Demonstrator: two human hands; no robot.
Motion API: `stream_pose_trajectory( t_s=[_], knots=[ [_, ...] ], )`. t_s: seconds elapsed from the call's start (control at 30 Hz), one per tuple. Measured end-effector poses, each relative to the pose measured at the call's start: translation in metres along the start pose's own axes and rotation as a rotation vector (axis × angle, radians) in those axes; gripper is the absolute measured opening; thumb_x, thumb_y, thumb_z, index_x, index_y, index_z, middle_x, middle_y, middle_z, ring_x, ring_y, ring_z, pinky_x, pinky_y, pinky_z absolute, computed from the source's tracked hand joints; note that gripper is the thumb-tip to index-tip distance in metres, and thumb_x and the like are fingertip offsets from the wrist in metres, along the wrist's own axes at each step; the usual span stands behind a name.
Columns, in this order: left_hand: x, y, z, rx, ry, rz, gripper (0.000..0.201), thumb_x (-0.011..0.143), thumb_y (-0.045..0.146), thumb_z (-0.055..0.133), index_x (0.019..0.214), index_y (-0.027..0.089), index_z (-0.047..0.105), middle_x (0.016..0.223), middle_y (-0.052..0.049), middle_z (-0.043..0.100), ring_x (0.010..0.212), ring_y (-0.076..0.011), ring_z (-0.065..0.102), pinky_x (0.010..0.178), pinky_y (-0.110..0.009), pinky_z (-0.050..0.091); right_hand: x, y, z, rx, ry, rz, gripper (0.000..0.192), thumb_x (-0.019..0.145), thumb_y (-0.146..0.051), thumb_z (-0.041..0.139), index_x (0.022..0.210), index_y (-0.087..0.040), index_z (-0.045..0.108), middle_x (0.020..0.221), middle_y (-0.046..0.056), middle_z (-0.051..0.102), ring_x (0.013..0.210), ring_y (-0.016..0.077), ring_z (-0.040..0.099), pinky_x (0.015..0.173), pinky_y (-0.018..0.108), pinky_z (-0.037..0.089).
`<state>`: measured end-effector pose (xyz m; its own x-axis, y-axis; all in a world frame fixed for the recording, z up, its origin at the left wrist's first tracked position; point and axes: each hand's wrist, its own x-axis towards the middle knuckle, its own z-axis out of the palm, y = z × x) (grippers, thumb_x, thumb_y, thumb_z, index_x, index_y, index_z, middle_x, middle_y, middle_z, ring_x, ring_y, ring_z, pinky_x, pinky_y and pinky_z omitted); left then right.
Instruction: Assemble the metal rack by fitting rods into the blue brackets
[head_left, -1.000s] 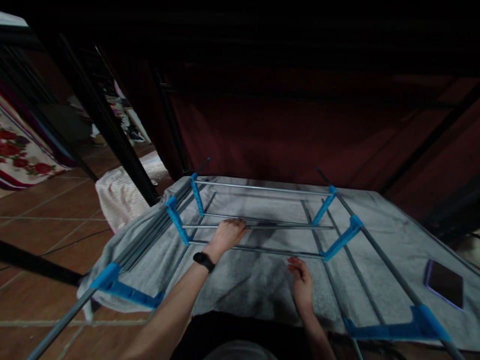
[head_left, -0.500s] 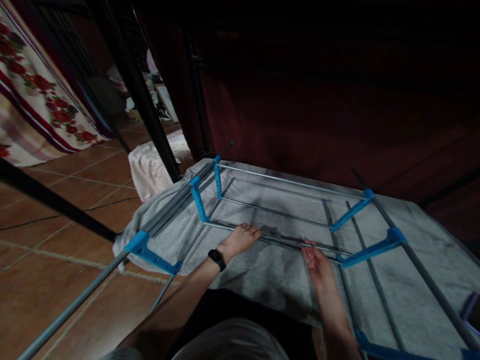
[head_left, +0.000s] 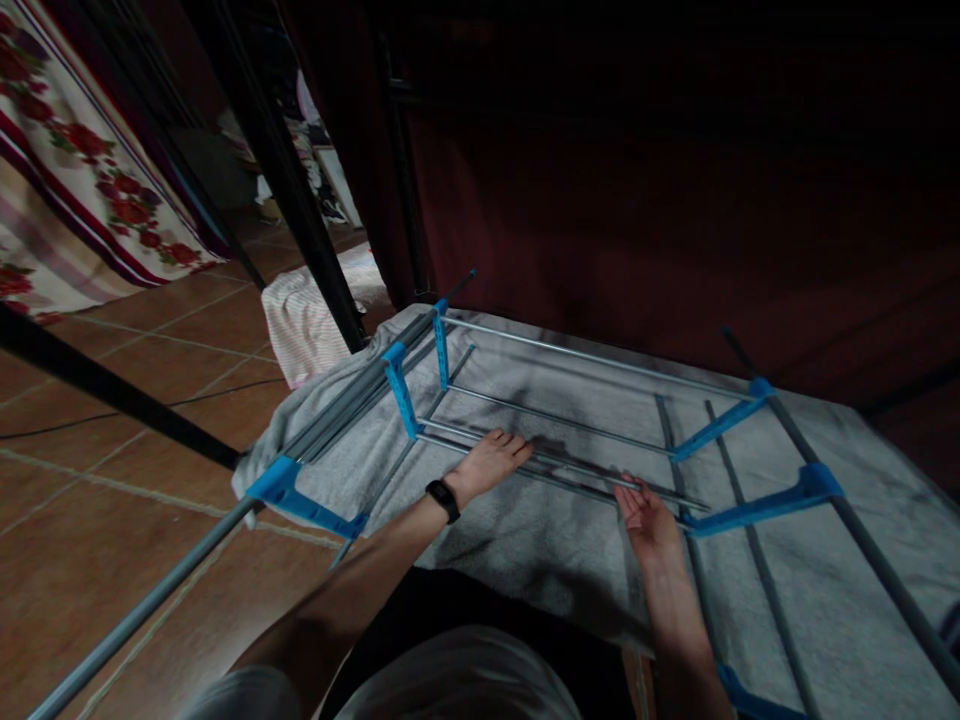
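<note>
Metal tube (head_left: 574, 466) now has two-handed support. Left hand (head_left: 491, 462) grasps it; right hand (head_left: 646, 520), previously apart, touches it, grip unclear.

I count six blue brackets (head_left: 765, 508), three towards nine o'clock, three towards three; four crossbars (head_left: 592, 353) between them; my one wristband (head_left: 442, 496); one floral cloth (head_left: 112, 185) at ten.

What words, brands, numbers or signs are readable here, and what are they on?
None can be read.
Black wristband: no legible characters.
Blue connectors: any markings are too small to read.
Gray tubes: no lettering visible.
Floral cloth: printed flowers, no letters visible.
</note>
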<state>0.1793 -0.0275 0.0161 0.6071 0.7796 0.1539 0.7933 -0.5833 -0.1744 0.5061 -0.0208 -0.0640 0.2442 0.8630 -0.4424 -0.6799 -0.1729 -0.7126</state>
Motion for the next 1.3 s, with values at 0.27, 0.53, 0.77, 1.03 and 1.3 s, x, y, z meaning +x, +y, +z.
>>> stream_pose_trajectory(
  t_s=[0.27,0.53,0.77,1.03,1.3],
  knots=[
    [0.003,-0.002,0.005,-0.008,0.015,-0.007,0.039,0.099,0.008,0.042,0.135,0.017,0.053,0.114,-0.009,0.065,0.1,-0.02,0.062,0.092,-0.036,0.043,0.008,-0.01,-0.003,0.012,0.068,-0.006,0.01,0.09,-0.012,0.059,0.086,-0.017,0.067,0.086,0.003,0.076,0.082,0.013,0.075,0.094,0.034,0.061],
    [0.006,0.004,0.002,-0.082,0.008,0.004,0.054,0.096,0.003,0.039,0.147,0.02,0.044,0.118,-0.009,0.064,0.107,-0.0214,0.06,0.096,-0.037,0.044,0.002,-0.006,-0.003,0.024,0.035,-0.028,0.004,0.089,-0.013,0.067,0.088,-0.016,0.068,0.085,0.003,0.077,0.081,0.0136,0.075,0.09,0.031,0.063],
    [0.003,0.0,0.009,-0.145,0.002,-0.048,0.054,0.093,0.002,0.042,0.141,0.025,0.053,0.114,-0.006,0.067,0.101,-0.0205,0.064,0.097,-0.038,0.047,-0.003,-0.013,0.005,0.094,0.048,-0.037,0.009,0.088,-0.008,0.062,0.087,-0.015,0.068,0.081,0.004,0.077,0.074,0.0136,0.075,0.077,0.026,0.065],
    [0.016,-0.002,0.008,-0.225,0.042,-0.039,0.054,0.09,0.0,0.04,0.137,0.019,0.057,0.122,-0.01,0.067,0.111,-0.0217,0.062,0.103,-0.041,0.044,0.009,-0.029,0.01,0.117,0.08,-0.102,0.012,0.082,-0.006,0.061,0.082,-0.018,0.064,0.079,0.002,0.076,0.072,0.0135,0.074,0.072,0.026,0.065],
    [0.047,-0.011,0.006,-0.294,0.024,-0.02,0.051,0.092,0.002,0.042,0.136,0.021,0.058,0.122,-0.009,0.067,0.111,-0.022,0.061,0.105,-0.039,0.041,0.028,-0.042,-0.003,0.127,0.159,-0.083,0.01,0.081,-0.011,0.057,0.081,-0.019,0.063,0.079,0.0,0.075,0.072,0.0132,0.073,0.068,0.026,0.065]
  ],
)
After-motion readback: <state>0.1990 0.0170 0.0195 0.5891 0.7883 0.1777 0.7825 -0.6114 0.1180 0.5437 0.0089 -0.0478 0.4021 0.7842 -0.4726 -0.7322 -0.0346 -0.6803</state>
